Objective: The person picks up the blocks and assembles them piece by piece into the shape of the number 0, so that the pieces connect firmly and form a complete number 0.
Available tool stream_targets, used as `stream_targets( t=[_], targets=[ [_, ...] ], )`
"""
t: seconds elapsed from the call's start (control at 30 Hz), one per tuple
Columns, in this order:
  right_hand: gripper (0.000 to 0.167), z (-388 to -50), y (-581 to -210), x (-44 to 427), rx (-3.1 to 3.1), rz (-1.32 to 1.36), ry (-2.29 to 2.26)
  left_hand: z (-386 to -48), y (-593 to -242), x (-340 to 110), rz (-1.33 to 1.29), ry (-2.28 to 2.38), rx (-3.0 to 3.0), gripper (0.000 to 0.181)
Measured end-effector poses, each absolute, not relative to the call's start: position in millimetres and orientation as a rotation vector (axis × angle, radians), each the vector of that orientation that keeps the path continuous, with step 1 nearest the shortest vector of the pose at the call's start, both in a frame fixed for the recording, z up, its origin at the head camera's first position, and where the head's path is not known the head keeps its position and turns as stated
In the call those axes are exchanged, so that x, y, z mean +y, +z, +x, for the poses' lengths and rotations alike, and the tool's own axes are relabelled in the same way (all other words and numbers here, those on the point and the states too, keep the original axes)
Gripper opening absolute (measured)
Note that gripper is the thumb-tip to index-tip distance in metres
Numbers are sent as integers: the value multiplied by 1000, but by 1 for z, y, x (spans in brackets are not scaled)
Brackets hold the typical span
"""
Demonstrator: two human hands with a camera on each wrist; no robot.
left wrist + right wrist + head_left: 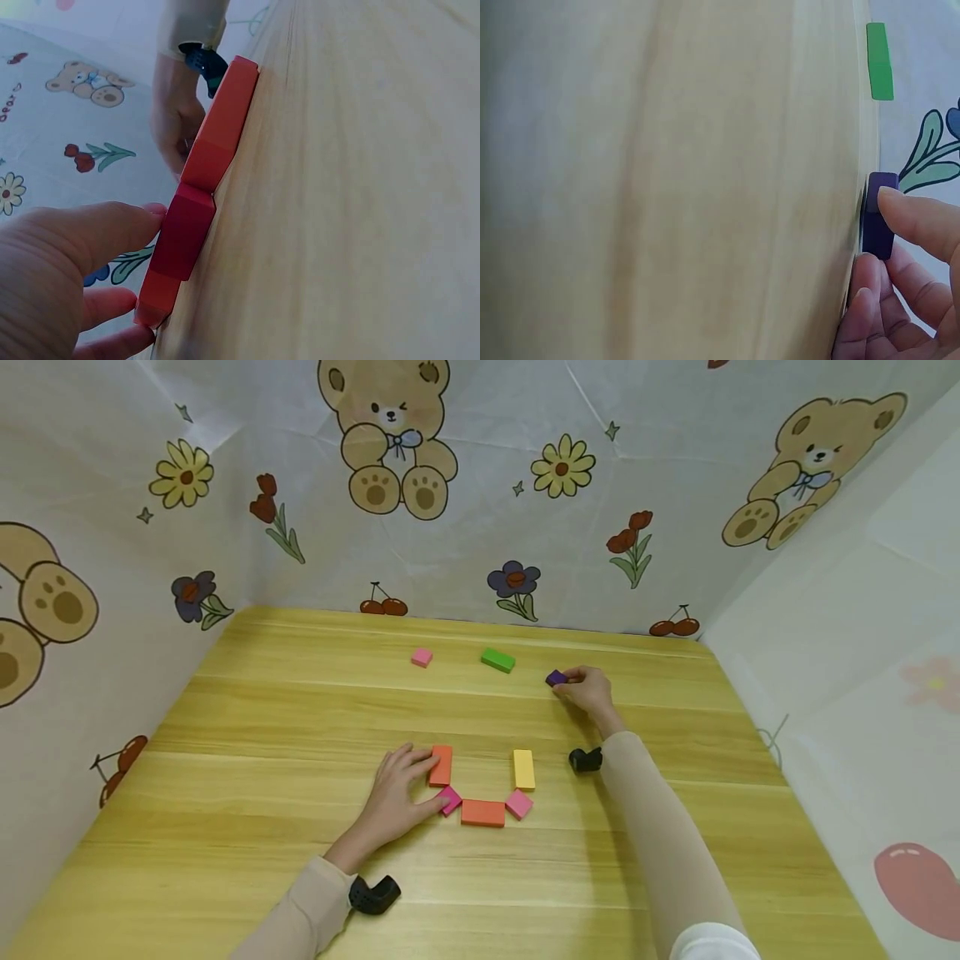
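My right hand (588,691) pinches a small purple block (556,678) between thumb and fingers at the back right of the table. In the right wrist view the thumb lies over the purple block (879,217), low by the tabletop. My left hand (395,796) rests at the row in front, fingers spread. Its thumb touches a magenta block (450,801) and its fingertips touch an upright-lying orange block (442,767). A second orange block (483,813) lies crosswise, then a pink block (519,804) set at an angle and a yellow block (523,769), making a U shape.
Toward the back of the wooden table (300,710) lie a pink block (422,657) and a green block (498,660). A cloth (480,552) printed with bears and flowers hangs behind the table and at its sides.
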State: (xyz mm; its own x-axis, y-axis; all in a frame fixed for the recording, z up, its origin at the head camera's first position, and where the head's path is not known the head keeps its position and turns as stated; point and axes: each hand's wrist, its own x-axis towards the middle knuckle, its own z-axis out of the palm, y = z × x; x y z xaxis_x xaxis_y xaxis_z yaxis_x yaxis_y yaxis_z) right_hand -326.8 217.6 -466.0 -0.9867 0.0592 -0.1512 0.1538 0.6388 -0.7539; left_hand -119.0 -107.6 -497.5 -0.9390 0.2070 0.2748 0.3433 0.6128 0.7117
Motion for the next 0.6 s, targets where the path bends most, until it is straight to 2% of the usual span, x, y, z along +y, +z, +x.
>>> stream_targets(
  t=[0.6],
  targets=[
    [47,-302,-461,236,2629,144,-1456,-119,-496,-107,-445,-1237,-2691,61]
  ],
)
